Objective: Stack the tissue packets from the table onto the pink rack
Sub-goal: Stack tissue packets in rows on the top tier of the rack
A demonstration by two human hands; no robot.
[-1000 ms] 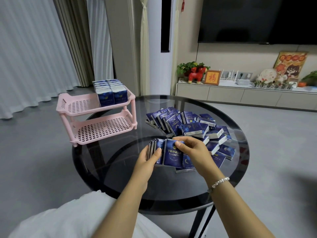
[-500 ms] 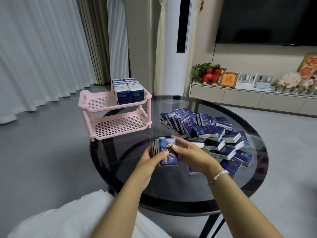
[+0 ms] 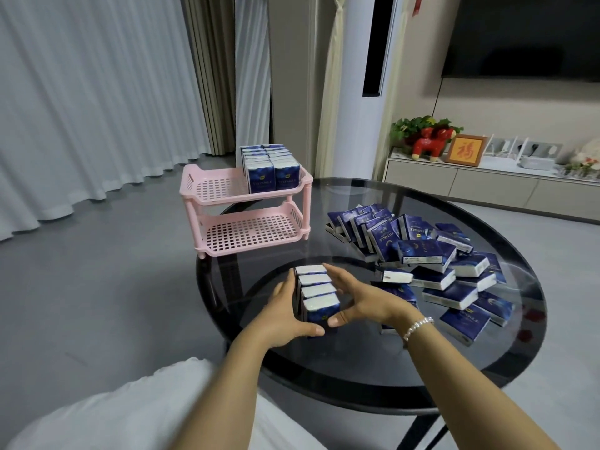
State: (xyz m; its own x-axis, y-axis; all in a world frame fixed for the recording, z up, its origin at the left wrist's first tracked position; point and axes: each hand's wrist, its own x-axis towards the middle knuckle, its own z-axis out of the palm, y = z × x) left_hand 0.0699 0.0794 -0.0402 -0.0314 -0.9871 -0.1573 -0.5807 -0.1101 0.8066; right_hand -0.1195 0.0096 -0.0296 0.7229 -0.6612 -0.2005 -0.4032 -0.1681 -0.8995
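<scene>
Blue-wrapped tissue packets, four of them standing in a tight row point(image 3: 316, 295), are pressed between the two hands near the front edge of the dark glass surface point(image 3: 357, 362). The left hand point(image 3: 281, 315) grips the row from its left side and the right hand point(image 3: 358, 298) from its right side, each thumb curling round the nearest packet, so both grips are closed on this row. To carry it well, I think the pressure must come evenly from both ends, otherwise the middle packets may slip out during the lift. Toward the right edge lies the loose pile of packets point(image 3: 428, 254), not yet sorted. At the far left edge stands the pink rack point(image 3: 246, 219); its upper shelf already holds two rows of packets point(image 3: 271, 167) on its right part, and its lower shelf shows only bare grid.
</scene>
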